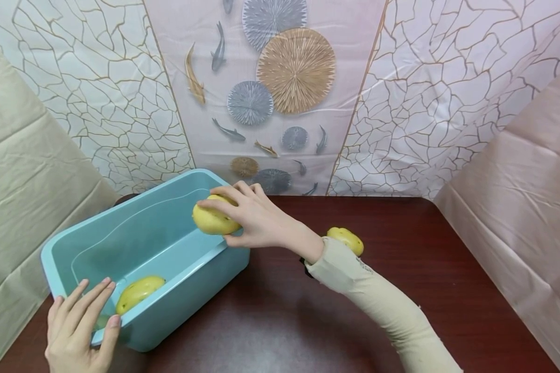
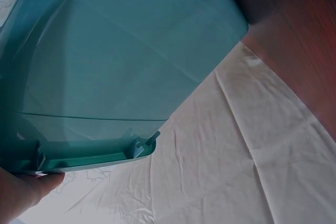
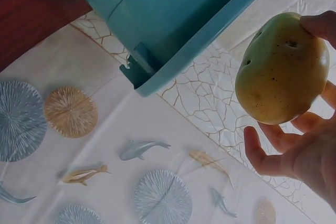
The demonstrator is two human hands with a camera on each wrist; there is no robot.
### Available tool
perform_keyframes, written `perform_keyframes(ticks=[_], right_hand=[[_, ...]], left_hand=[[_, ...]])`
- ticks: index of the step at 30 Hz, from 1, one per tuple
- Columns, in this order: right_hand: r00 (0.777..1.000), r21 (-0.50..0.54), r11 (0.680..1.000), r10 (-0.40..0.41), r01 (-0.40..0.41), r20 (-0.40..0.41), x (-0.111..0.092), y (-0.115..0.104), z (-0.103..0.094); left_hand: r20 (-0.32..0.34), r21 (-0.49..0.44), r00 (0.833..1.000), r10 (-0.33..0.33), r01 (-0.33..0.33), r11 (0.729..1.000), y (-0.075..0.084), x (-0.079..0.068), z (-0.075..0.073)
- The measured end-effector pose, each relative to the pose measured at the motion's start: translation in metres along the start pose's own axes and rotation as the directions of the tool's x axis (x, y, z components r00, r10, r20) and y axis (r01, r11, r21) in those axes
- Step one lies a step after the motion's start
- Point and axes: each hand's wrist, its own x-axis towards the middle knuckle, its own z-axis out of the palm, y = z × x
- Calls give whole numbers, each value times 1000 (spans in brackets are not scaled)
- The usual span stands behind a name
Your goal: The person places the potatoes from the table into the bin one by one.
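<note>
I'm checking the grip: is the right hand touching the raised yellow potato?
Touching. The right wrist view shows the right hand holding the potato, thumb overlapping its skin.

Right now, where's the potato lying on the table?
In the head view, the potato lies right of centre on the dark red table, just beyond the cuff of the right sleeve, which partly hides it.

My head view comes through bright and clear, with soft glare on the near bench (image 1: 280,344) and a pale sheen on the patterned cloth (image 1: 438,110). Both wrist feeds reach me dimmer and greyer: on the left, the tub (image 2: 131,51) looks shaded; on the right, the potato (image 3: 282,72) looks muted.
</note>
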Motion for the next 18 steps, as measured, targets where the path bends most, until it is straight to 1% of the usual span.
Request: perform_keyframes(ticks=[7,18], right_hand=[[1000,-2,1000,0,1,27,9,-2,2],[996,-8,1000,17,-16,91,22,-3,6]], left_hand=[[-15,-7,1000,12,-12,1000,0,1,2],[-7,0,1000,7,-7,1000,1,0,1]])
